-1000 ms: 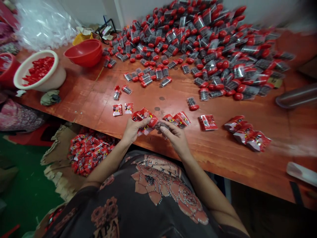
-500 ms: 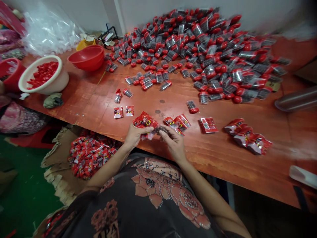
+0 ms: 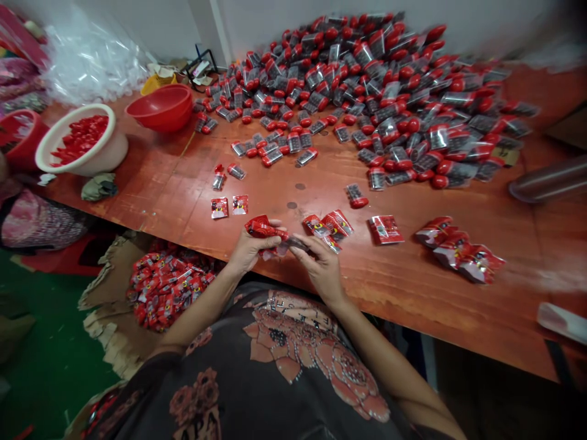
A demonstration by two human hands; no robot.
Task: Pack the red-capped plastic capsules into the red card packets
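Red foil pouch [image 3: 262, 227] — clenched in the left hand [image 3: 251, 252] at the near edge of the tabletop [image 3: 413, 287]; right hand [image 3: 321, 266] — grip pinched on a dark wrapped capsule pack [image 3: 294, 244] beside it. Step in hand seems to be joining the two; next move calls for seating pack against pouch.

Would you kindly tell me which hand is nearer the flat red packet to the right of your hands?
The right hand is nearer, a short way left of the flat red packet. The left hand lies farther left, beyond the right hand.
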